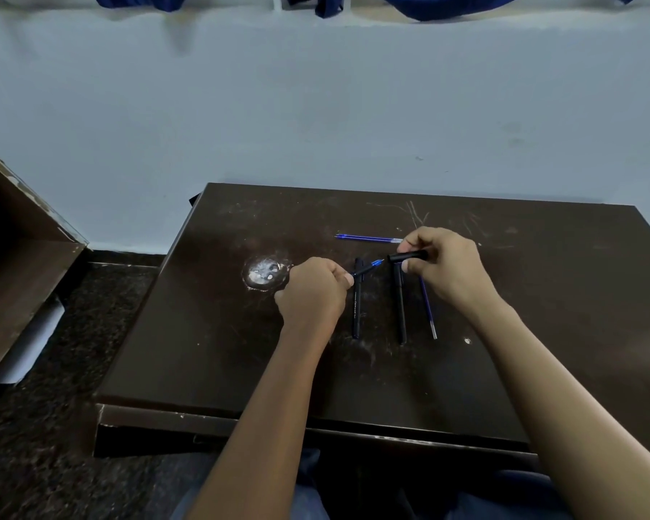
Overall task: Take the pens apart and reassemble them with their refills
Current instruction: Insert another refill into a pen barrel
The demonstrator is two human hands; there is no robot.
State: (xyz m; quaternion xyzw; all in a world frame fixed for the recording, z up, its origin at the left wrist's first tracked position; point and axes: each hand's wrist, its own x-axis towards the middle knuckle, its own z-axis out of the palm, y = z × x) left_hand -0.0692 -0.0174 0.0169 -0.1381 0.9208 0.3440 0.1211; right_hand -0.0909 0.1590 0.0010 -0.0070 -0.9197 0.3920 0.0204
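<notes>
My left hand [314, 290] grips a black pen [368, 268] whose blue tip points up and to the right. My right hand [443, 268] pinches a black cap [408, 255], held level just right of that tip and apart from it. On the dark table [241, 350] two black pens lie side by side, one [357, 305] below my left thumb and one [400, 309] below the cap. A blue refill [427, 309] lies right of them, its upper end hidden under my right hand. Another blue refill [368, 239] lies crosswise farther back.
A pale worn patch [264, 273] marks the table left of my left hand. A brown cabinet [19, 257] stands at the left beyond a dark speckled floor. A pale wall rises behind the table's far edge.
</notes>
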